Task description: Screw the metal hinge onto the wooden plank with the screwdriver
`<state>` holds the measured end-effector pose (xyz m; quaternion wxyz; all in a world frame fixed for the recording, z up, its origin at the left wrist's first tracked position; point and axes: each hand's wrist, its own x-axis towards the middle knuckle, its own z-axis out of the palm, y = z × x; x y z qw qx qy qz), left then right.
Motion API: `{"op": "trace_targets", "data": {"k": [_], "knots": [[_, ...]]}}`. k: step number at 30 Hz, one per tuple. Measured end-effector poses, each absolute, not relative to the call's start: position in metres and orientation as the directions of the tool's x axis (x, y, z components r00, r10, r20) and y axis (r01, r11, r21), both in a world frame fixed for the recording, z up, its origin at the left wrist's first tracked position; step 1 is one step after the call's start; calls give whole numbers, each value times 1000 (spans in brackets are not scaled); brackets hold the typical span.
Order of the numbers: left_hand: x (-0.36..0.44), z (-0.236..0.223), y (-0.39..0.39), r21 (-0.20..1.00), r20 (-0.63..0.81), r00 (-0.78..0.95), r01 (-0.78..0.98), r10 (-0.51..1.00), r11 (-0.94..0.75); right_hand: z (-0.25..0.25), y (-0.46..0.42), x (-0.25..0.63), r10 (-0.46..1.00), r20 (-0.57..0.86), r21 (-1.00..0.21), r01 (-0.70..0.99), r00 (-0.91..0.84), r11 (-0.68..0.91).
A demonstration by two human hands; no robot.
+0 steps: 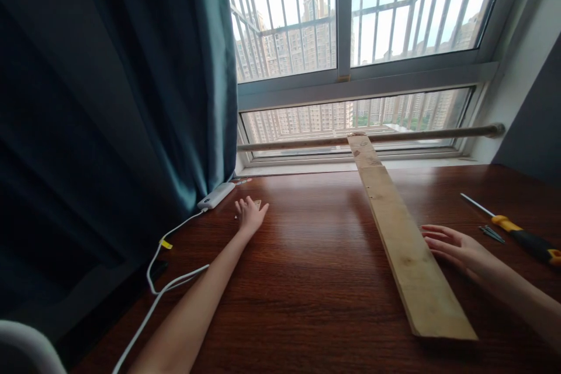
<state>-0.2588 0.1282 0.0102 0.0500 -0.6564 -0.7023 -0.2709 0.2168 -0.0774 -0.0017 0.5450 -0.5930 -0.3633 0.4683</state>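
Observation:
My left hand reaches far out over the dark wooden table, fingers spread, its tips on a small pale wooden piece near a white power bank. My right hand lies flat and open on the table, its fingertips against the right edge of a long pale wooden plank. The plank runs from the near table edge up to a metal rail at the window, its far end leaning on the rail.
A yellow-and-black screwdriver and a few dark screws lie at the right. A white cable runs from the power bank along the left. A dark teal curtain hangs at the left, beside the barred window.

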Motion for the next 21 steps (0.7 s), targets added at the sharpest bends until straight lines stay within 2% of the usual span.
{"op": "trace_targets", "data": {"k": [6,9,12,17,21], "knots": [[-288,1,128,327,324,-206,940,924,95,-3,-78,219,948,-135,-991,-65,289,-121],[-286,0,130,311,328,-211,945,921,106,-4,-79,215,957,-111,-993,-61,269,-97],[-279,3,131,321,341,-165,946,925,51,-2,-79,205,968,-100,-989,-133,230,-70],[-246,7,118,482,293,-60,871,954,-93,8,-72,188,983,-101,-952,-300,155,-50],[-200,5,88,526,287,98,815,953,-242,16,-72,183,981,-85,-954,-298,176,-29]]}}
